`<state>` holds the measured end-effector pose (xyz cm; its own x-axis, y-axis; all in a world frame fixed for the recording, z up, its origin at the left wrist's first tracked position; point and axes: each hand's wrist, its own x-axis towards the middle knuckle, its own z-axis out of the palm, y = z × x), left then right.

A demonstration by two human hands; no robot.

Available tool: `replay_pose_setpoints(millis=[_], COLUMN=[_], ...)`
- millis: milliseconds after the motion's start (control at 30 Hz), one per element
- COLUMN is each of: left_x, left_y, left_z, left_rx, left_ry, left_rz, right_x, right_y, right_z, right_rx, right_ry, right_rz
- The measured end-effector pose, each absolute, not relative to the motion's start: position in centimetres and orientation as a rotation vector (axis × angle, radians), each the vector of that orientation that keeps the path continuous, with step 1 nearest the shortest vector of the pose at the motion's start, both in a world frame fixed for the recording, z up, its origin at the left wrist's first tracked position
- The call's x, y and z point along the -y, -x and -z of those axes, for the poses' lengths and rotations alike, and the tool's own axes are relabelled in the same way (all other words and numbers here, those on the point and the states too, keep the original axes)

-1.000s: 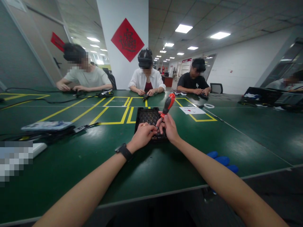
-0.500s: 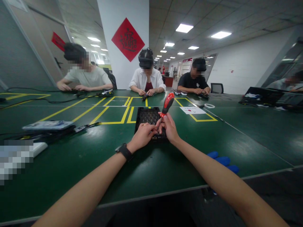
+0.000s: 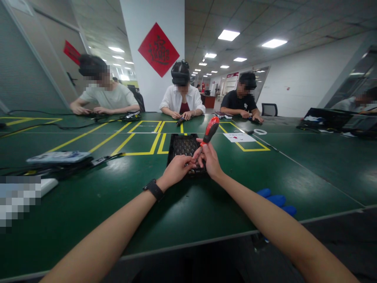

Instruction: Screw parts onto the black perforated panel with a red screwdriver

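Note:
My right hand (image 3: 210,160) is wrapped round a screwdriver (image 3: 208,133) with a red and black handle that tilts up and to the right; its tip points down at the near edge of a black flat device (image 3: 184,147) lying on the green table (image 3: 206,204). My left hand (image 3: 176,169), with a black watch on the wrist, rests on the device's near edge. Its fingers are pinched close to the screwdriver's tip; what they hold is too small to make out.
A blue glove (image 3: 277,200) lies by my right forearm. A flat device and cables (image 3: 59,159) sit at the left. A white paper (image 3: 238,137) and tape roll (image 3: 260,132) lie beyond. Three people (image 3: 182,98) work at the far side; a fourth sits far right.
The screwdriver handle has shifted only slightly; both hands stay at the device's near edge.

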<state>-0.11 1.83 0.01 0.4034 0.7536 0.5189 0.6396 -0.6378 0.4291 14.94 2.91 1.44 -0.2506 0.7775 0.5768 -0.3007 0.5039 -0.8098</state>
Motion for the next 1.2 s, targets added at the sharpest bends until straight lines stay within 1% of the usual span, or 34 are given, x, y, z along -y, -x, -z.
replay_pose_setpoints(millis=[133, 300, 433, 700, 900, 1200], left_x=[-1.69, -1.71, -1.70, -1.58, -1.69, -1.59], left_y=[0.01, -0.01, -0.02, 0.03, 0.22, -0.04], left_z=[-0.18, -0.18, -0.18, -0.03, 0.00, -0.25], left_rx=[-1.147, -1.297, -1.316, -1.344, -1.314, -1.319], left_ry=[-2.395, -2.336, -2.304, -2.351, -2.487, -2.431], left_rz=[-1.074, -1.106, -1.111, -1.093, -1.056, -1.055], right_x=[-3.02, -3.09, -3.08, -2.98, -3.18, -2.76], right_y=[-14.94, -14.85, -14.83, -14.79, -14.81, -14.86], right_z=[-1.35, -1.40, -1.44, -1.40, -1.34, -1.51], right_rx=[1.499, 1.506, 1.505, 1.507, 1.502, 1.500], right_ry=[0.453, 0.466, 0.472, 0.463, 0.425, 0.450], right_rz=[-1.069, -1.068, -1.060, -1.059, -1.125, -1.061])
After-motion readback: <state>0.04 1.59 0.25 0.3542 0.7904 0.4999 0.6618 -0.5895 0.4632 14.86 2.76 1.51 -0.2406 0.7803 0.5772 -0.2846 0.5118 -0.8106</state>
